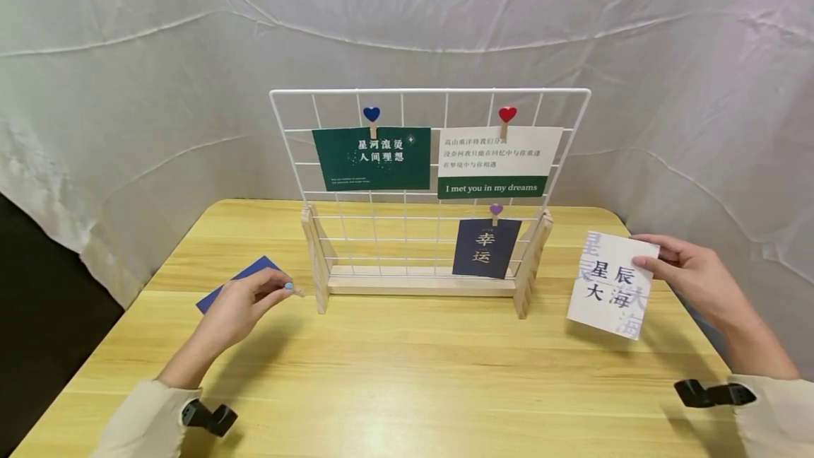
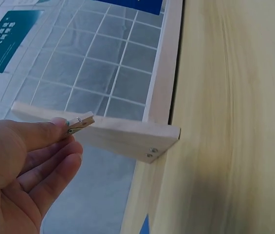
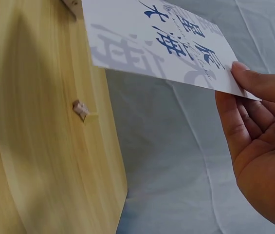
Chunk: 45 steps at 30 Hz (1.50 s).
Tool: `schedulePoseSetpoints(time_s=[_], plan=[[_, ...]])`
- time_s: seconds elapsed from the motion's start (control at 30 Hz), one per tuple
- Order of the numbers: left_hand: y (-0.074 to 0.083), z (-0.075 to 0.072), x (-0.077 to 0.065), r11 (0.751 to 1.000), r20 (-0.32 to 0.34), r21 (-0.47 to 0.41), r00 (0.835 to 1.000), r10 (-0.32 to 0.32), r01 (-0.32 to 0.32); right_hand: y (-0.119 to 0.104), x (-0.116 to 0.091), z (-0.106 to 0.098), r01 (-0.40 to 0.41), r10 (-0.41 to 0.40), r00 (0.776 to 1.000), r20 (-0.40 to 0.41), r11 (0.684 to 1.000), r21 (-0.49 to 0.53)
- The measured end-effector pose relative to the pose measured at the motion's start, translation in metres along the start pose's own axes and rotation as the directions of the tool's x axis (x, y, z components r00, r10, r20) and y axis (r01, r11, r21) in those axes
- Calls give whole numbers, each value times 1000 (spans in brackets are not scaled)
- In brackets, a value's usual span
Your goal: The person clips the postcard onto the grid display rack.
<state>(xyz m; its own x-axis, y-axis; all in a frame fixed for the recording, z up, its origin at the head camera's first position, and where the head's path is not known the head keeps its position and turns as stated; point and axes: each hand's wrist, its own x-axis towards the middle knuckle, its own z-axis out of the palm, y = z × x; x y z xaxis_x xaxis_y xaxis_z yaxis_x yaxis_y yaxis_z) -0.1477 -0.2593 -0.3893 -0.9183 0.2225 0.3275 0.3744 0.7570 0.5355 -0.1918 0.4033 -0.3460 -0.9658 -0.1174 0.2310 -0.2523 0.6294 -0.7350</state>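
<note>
Between thumb and fingertips my left hand (image 1: 238, 306) pinches a small wooden clothespin (image 2: 81, 123) with a light blue end, just left of the rack's wooden foot. Beneath that hand a blue card (image 1: 210, 299) lies on the table, partly covered. My right hand (image 1: 696, 278) holds a white card (image 1: 608, 316) with dark and pale purple characters, thumb on its face, raised over the table's right side. The white wire grid rack (image 1: 429, 92) bears a green card (image 1: 343, 177), a white-and-green card (image 1: 458, 174) and a dark navy card (image 1: 467, 260), each hung by a heart-topped clothespin.
In the right wrist view a small wooden clip (image 3: 81, 110) lies near the edge of the wooden table (image 1: 394, 373). Wooden feet (image 1: 533, 260) hold the rack up. A pale cloth (image 1: 432, 13) hangs behind the table.
</note>
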Motion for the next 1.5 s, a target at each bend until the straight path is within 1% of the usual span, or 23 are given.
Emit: schedulePoseSetpoints(time_s=[0.13,0.33,0.47,0.57,0.73,0.9,1.07,1.17,1.3,1.4,1.5], plan=[[4,2,6,1000,-10,-6,1000,28,-28,-11,1,5,46,-46,999,20,999,8],[11,5,13,998,-8,-49,1000,27,-28,-24,4,14,52,-52,998,30,999,-3],[17,8,17,996,-21,-82,999,32,-33,-28,6,21,80,-81,997,18,995,58],[21,9,21,995,-41,-88,998,40,-43,-33,8,27,123,-125,992,14,987,105],[27,12,28,993,-73,-110,997,36,-44,-44,9,37,172,-176,984,20,977,128],[34,15,34,989,-86,-146,996,24,-36,-53,12,49,178,-182,983,26,978,112],[41,17,40,988,-115,-149,993,30,-47,-59,16,59,190,-195,980,46,977,102],[45,19,44,984,-130,-172,991,30,-52,-62,19,65,204,-211,976,60,973,103],[50,20,49,974,-140,-217,990,31,-61,-67,21,70,224,-235,969,81,966,127],[54,20,51,969,-147,-235,988,37,-71,-70,22,74,232,-248,964,100,962,145],[56,22,54,966,-150,-244,988,49,-84,-74,22,79,237,-253,961,109,961,141]])
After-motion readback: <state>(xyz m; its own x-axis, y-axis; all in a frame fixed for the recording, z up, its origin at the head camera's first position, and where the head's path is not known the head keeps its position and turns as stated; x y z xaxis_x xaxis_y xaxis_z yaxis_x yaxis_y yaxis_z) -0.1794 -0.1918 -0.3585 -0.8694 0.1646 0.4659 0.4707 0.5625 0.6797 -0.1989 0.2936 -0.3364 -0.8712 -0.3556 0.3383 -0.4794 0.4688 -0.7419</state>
